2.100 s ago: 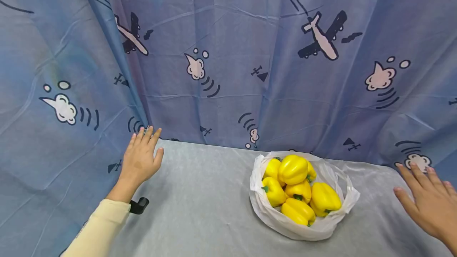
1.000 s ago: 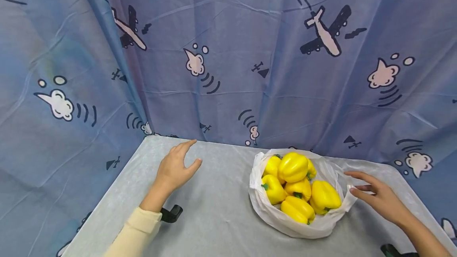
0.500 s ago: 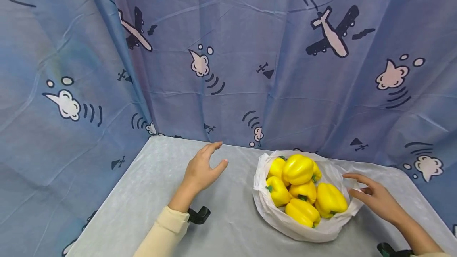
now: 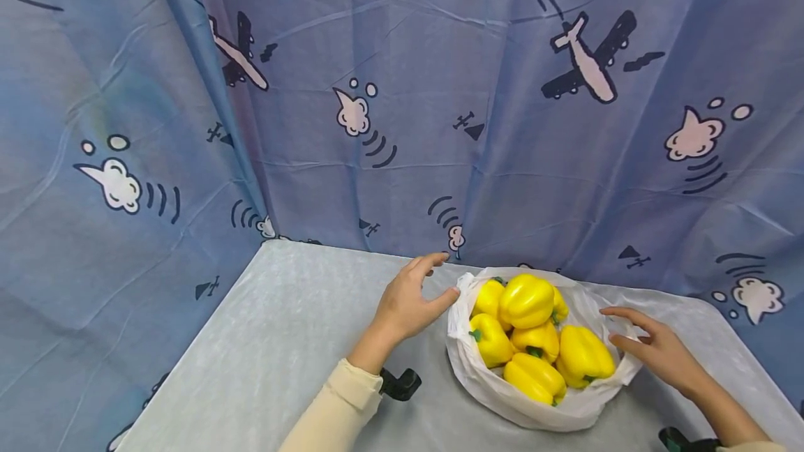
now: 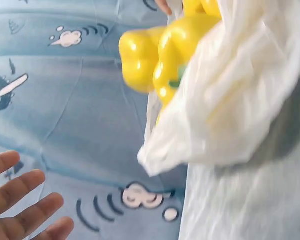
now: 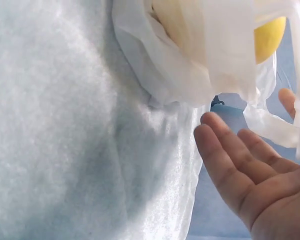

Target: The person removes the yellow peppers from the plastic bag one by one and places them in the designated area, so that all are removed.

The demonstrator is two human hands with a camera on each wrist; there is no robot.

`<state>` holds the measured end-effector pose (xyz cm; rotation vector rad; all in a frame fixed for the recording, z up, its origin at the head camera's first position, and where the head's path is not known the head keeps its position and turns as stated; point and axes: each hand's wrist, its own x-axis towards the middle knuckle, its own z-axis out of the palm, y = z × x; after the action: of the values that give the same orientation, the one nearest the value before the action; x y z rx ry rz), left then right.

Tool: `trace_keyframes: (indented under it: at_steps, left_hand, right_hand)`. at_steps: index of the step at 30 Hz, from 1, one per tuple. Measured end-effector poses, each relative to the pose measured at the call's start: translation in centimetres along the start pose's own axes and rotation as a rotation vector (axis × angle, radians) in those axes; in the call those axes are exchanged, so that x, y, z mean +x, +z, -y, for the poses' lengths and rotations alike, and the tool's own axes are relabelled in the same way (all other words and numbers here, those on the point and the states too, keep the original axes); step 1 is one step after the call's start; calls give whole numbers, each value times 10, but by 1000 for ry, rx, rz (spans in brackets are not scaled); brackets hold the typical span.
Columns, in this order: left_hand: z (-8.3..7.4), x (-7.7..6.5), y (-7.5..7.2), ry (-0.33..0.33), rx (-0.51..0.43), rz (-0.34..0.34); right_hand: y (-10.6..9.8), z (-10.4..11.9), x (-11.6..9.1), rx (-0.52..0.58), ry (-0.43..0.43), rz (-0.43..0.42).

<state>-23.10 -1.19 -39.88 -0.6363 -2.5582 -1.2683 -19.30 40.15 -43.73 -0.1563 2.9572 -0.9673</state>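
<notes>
A white plastic bag (image 4: 553,420) stands with its mouth wide, filled with several yellow bell peppers (image 4: 526,300) with green stems. My left hand (image 4: 408,302) is at the bag's left rim, thumb and fingers spread apart; whether the thumb touches the plastic I cannot tell. In the left wrist view its fingers (image 5: 21,192) are extended and hold nothing. At the right rim is my right hand (image 4: 666,351), its thumb and index finger reaching over the bag's edge. The right wrist view shows its fingers (image 6: 230,160) loosely extended beside a hanging bag handle (image 6: 275,127), not gripping it.
A grey-white cloth covers the table (image 4: 301,312). Behind it and on the left hangs a blue curtain (image 4: 408,89) printed with planes and clouds. A black wrist mount (image 4: 402,383) sits under the left wrist, another (image 4: 685,441) under the right.
My left hand has moved right across the table from the far left to the bag's left rim. The right hand came in from the right edge to the bag's right rim and stays there.
</notes>
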Motion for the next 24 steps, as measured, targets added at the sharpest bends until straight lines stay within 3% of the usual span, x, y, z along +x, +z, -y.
trace_keyframes:
  at_steps: [16,24]
  left_hand:
    - [-19,16,43,-6,2,128]
    - [-23,22,59,12,-10,174]
  right_hand:
    - [6,-1,8,-3,3,-24]
    - [10,-1,12,27,-5,7]
